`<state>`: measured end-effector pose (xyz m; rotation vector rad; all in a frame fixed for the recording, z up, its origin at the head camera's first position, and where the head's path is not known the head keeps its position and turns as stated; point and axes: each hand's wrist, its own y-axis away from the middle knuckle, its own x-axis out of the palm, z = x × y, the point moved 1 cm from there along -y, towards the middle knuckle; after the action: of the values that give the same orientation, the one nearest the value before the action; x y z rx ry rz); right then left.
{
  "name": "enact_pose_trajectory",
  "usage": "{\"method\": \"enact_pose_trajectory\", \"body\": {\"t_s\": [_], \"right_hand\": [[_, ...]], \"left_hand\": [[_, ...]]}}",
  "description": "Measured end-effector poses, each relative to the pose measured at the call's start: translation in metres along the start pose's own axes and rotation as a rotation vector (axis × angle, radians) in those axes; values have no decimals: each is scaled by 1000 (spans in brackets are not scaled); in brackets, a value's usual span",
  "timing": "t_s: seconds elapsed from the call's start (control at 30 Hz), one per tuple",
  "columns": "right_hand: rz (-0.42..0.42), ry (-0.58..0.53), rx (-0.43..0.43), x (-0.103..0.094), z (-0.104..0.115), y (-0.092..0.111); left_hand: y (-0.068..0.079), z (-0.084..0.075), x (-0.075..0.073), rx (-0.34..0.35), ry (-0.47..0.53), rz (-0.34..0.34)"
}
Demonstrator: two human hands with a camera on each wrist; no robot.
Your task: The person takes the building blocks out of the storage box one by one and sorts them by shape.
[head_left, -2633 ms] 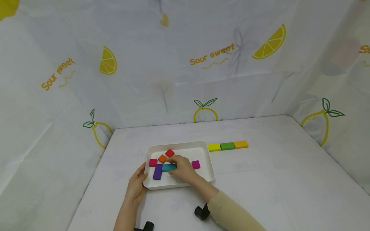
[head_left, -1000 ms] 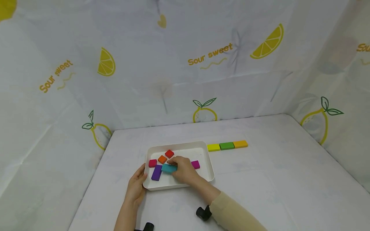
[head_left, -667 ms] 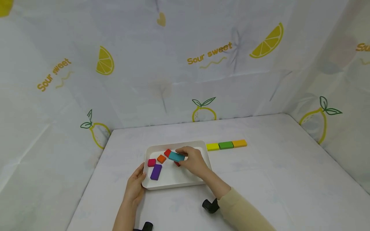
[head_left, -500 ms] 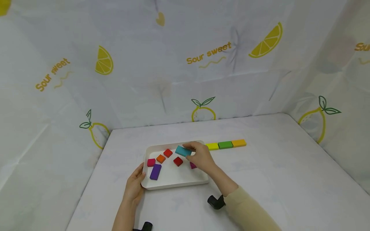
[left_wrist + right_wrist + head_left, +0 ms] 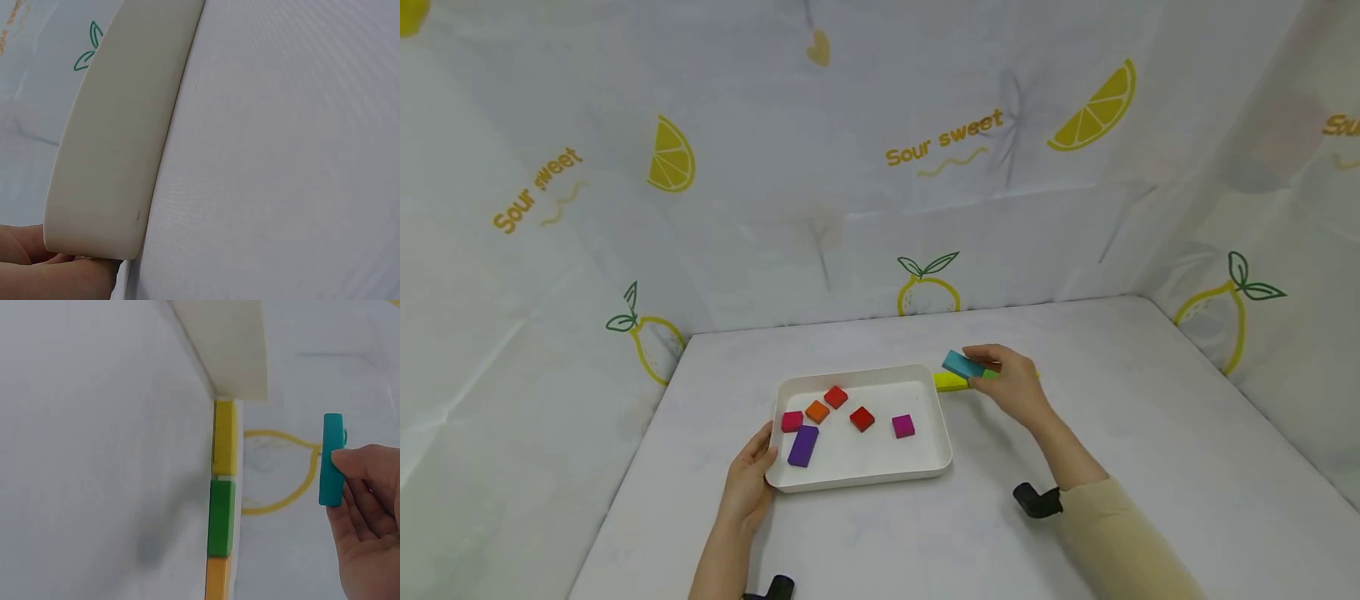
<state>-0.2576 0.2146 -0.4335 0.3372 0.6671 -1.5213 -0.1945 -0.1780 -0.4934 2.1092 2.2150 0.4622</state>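
On the table (image 5: 1150, 458) we have a white tray (image 5: 865, 482), and at its near left corner we see the left hand (image 5: 749, 481) gripping it, thumb and fingers about the corner. Beyond the tray's far right corner we find the teal block (image 5: 961, 365), raised and pinched between the thumb and fingers of the right hand (image 5: 1013, 387). Under that hand, a row runs outward from the tray's right wall: the yellow block (image 5: 950, 382) nearest the tray, then the green block (image 5: 220, 518), then the amber block (image 5: 217, 579), mostly hidden from the head view. In the tray's left part we see the pink block (image 5: 792, 422), the purple block (image 5: 802, 447) just beside it, the orange block (image 5: 817, 412) and the red block (image 5: 836, 397); near the tray's middle lies the dark red block (image 5: 862, 419), and toward its right end the magenta block (image 5: 903, 427).
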Motion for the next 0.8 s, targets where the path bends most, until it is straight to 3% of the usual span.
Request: {"method": "enact_pose_trajectory", "body": {"t_s": [0.33, 0.8], "right_hand": [[-39, 109, 64, -63, -54, 7], [-99, 172, 112, -86, -97, 13]], "left_hand": [[2, 0, 0, -4, -4, 0], [3, -2, 2, 1, 2, 2]]}}
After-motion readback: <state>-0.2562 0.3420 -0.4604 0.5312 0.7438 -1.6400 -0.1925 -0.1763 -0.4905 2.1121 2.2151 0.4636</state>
